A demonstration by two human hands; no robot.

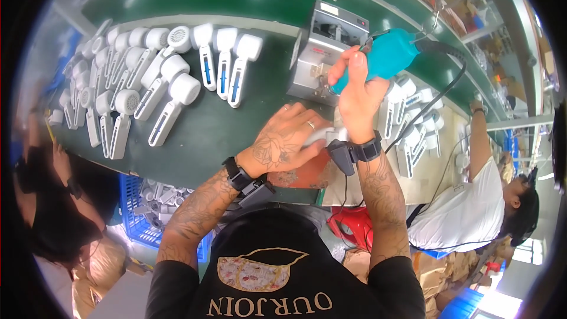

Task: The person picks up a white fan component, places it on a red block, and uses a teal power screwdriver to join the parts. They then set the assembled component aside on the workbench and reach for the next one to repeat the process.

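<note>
Left of the metal box, bare worktop reaches the front edge. Before the box, the left hand grips a white part, the right hand a teal tool.

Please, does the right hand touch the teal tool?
Touching. The head view shows the right hand gripping the teal tool near its lower end.
</note>
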